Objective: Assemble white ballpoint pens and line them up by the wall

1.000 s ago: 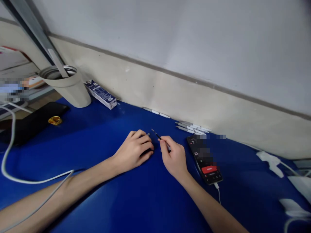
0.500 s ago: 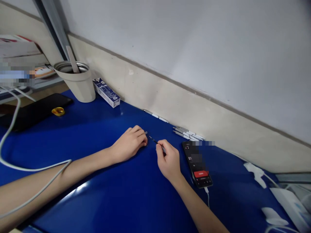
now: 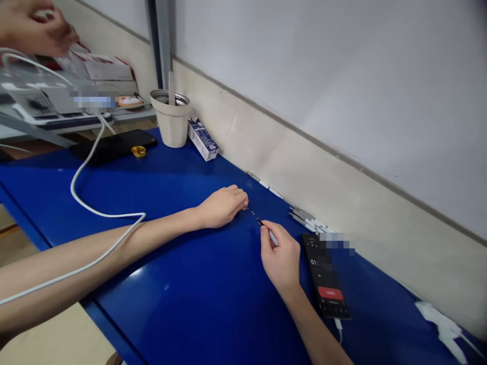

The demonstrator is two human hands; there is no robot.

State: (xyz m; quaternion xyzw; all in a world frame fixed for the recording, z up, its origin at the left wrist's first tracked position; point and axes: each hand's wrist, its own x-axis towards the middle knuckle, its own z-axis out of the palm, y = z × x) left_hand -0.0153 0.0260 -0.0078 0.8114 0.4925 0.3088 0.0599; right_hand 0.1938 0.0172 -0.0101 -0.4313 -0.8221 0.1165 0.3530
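Right hand [image 3: 280, 258] closed on a slim pen [image 3: 269, 234], grey barrel pinched in the fingers [image 3: 271, 244], dark tip pointing toward the left hand [image 3: 223, 207], just apart from it. Left hand curled shut, resting on the blue table [image 3: 182, 304]; cannot tell whether it holds anything. Phone [image 3: 325, 276] just beside the right hand. Loose pens [image 3: 304, 218] against the wall [image 3: 323, 192]; cup [image 3: 170, 125] and box [image 3: 203, 139] farther off; another person's hand [image 3: 34, 28] at top left

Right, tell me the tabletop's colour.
The tabletop is a glossy deep blue, best seen in the head view.
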